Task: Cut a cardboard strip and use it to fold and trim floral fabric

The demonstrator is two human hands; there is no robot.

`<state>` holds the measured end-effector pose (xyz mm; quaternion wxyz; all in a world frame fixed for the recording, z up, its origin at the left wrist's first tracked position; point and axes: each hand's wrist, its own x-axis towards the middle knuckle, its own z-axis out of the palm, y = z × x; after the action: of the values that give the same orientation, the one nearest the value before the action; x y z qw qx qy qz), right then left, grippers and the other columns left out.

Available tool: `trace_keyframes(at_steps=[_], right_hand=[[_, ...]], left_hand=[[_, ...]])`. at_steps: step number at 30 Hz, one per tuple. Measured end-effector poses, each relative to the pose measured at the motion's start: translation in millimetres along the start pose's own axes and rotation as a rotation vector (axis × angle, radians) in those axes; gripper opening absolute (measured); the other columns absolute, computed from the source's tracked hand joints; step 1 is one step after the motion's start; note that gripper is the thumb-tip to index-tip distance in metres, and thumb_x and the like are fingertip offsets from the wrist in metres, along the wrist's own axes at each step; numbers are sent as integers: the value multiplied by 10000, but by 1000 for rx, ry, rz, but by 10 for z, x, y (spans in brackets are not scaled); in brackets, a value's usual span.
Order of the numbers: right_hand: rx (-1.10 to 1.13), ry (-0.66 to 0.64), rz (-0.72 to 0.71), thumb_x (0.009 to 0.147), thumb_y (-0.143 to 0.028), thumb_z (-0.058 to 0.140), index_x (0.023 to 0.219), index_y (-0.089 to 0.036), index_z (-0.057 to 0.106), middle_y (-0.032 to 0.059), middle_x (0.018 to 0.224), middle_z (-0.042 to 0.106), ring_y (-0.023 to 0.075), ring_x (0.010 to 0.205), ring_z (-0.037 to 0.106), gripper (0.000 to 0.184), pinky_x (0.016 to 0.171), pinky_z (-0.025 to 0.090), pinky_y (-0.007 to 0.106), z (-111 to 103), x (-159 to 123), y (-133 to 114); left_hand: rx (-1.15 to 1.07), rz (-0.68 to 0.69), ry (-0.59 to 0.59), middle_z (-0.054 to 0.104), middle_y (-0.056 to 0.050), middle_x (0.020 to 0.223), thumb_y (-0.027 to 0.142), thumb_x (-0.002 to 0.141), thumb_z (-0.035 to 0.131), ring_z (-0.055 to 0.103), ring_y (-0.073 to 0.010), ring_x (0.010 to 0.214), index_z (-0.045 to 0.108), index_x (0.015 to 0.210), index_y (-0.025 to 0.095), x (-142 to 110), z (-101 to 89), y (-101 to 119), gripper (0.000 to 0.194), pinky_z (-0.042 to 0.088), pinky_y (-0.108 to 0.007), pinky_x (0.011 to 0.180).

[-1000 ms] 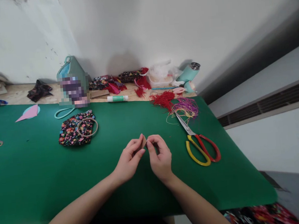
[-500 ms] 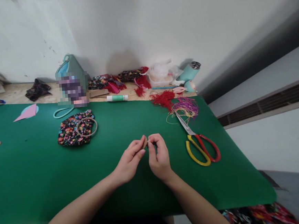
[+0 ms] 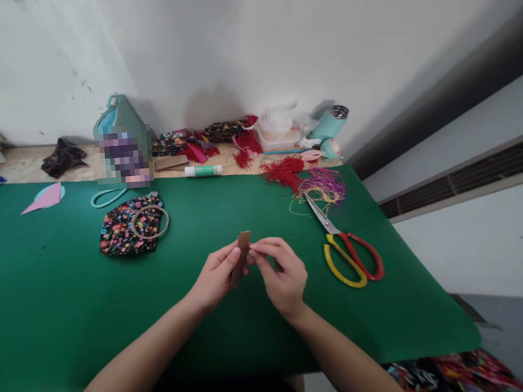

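A narrow brown strip, apparently cardboard, stands tilted in front of me, gripped between the thumb and fingers of my left hand. My right hand is pinched at the strip's right edge, its thumb and forefinger pressed together. Whatever lies between those fingertips is too small to make out. To the right of my hands lie scissors with one yellow and one red handle, blades partly over a bundle of purple and yellow threads. A floral black fabric piece with a thin ring on it is on the left.
A green mat covers the table. Along the back are a glue stick, red threads, a teal pouch, a plastic bag and a teal bottle. Pink paper lies at the left.
The brown strip has turned so that more of its face shows, rising above my left fingers. My right hand has shifted and rotated slightly, still pinching beside it.
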<state>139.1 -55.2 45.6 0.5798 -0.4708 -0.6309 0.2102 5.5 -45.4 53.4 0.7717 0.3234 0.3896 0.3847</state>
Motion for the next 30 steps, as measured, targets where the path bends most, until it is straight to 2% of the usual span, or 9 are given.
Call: trace_keyframes(at_steps=[5, 11, 15, 20, 26, 30], right_hand=[[79, 62, 134, 773, -124, 654, 925, -245, 674, 7, 828, 677, 134, 701, 642, 196, 629, 551, 274, -17, 19, 25], [69, 52, 152, 778, -157, 653, 823, -235, 687, 14, 802, 640, 140, 707, 615, 96, 609, 539, 281, -29, 64, -4], [76, 45, 213, 797, -207, 635, 824, -219, 675, 25, 794, 611, 140, 686, 598, 49, 588, 535, 284, -25, 57, 3], [91, 16, 234, 822, -212, 602, 830, -216, 652, 23, 810, 593, 138, 698, 593, 51, 608, 534, 285, -16, 48, 10], [24, 31, 210, 836, -202, 577, 773, -206, 601, 12, 777, 569, 138, 712, 564, 68, 632, 505, 284, 6, 35, 8], [56, 15, 240, 846, -218, 564, 787, -203, 596, 19, 796, 563, 140, 720, 558, 69, 629, 495, 280, 25, 25, 18]], left_hand=[[42, 25, -24, 574, -46, 814, 518, 792, 585, 460, -96, 661, 647, 1086, 144, 5, -6, -31, 479, 307, -204, 544], [189, 66, -11, 588, -39, 828, 481, 832, 547, 447, -85, 625, 557, 1253, 202, 9, -32, -56, 505, 318, -195, 528], [352, 204, -14, 623, -70, 992, 403, 859, 521, 528, -137, 787, 545, 1267, 226, -2, -3, -35, 446, 440, -262, 707], [508, 327, -17, 594, -80, 1160, 315, 884, 475, 547, -182, 1005, 542, 1266, 227, -10, 26, -25, 397, 408, -362, 940], [543, 375, 0, 570, -80, 1196, 283, 897, 459, 507, -176, 1124, 503, 1296, 216, 5, 14, -78, 407, 365, -360, 1012], [566, 402, 15, 574, -78, 1172, 267, 900, 455, 509, -171, 1116, 497, 1301, 220, 5, 17, -100, 406, 370, -355, 1007]])
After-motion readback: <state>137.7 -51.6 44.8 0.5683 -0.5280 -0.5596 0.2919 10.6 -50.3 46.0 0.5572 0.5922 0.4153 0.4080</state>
